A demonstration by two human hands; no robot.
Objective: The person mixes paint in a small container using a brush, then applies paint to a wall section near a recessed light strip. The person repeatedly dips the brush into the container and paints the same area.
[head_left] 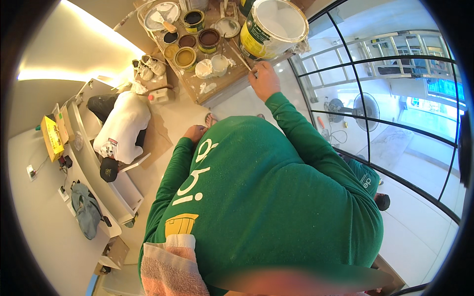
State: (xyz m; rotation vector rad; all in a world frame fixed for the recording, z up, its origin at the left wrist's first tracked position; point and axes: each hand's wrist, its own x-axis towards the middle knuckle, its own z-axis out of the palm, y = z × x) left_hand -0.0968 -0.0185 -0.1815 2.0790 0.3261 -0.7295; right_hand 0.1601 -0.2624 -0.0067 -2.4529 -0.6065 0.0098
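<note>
My right hand [265, 80] is at the near edge of the wooden worktable [217, 93], its fingers closed at the near end of a thin pale stick [240, 56]. The stick's far end points toward a round lid smeared with white [227, 27]. Just beyond the hand stands a large tub of white paint [279, 22]. Small open tins sit to the left: ochre [185, 58], dark brown [209, 40] and black [194, 19]. A cup of white [219, 64] is in front of them. My left hand [195, 132] hangs low beside my green shirt, its fingers mostly hidden.
On the left, a person in white [123, 126] crouches by a curved white unit [111, 172]. A jug [161, 95] and shoes [149, 68] lie near the table. To the right is a black-framed glass partition [363, 89], with a ladder [340, 59] and fan [365, 111] seen in it.
</note>
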